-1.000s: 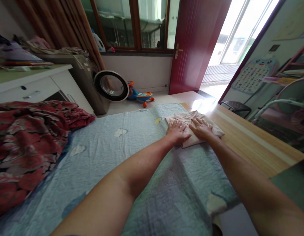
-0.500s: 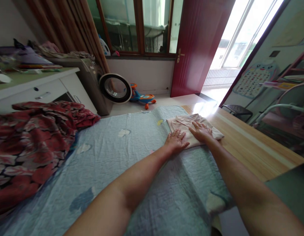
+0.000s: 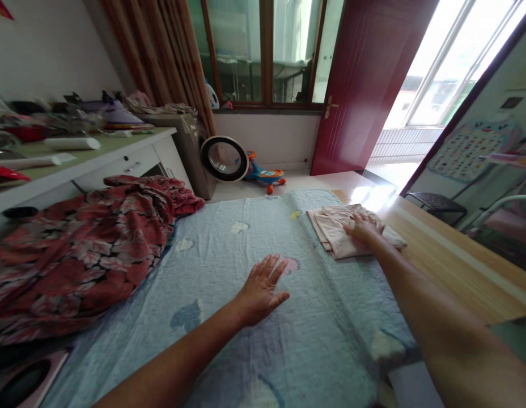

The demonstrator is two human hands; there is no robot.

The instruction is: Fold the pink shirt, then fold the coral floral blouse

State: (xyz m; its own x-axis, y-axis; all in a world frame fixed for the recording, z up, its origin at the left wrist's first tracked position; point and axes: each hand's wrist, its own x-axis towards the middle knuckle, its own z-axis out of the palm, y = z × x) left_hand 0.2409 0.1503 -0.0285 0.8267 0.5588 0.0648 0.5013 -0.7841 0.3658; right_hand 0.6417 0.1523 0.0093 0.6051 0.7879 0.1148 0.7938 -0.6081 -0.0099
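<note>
A folded pale pink garment (image 3: 337, 235) lies at the far right of a light blue quilted blanket (image 3: 229, 317), partly over the wooden table. My right hand (image 3: 364, 228) rests flat on top of it with fingers spread. My left hand (image 3: 261, 289) is open, palm down, over the middle of the blanket, well clear of the garment. A crumpled red floral garment (image 3: 88, 243) is heaped on the blanket's left side.
The wooden table (image 3: 454, 266) runs along the right. A white counter (image 3: 97, 161) with clutter stands at left, with a washing machine (image 3: 207, 156) behind it. A toy ride-on car (image 3: 263, 173) sits on the floor by the dark red door (image 3: 365, 85).
My left hand has left the folded garment and moved back and to the left over the blanket. My right hand stays on the garment. The view has shifted left.
</note>
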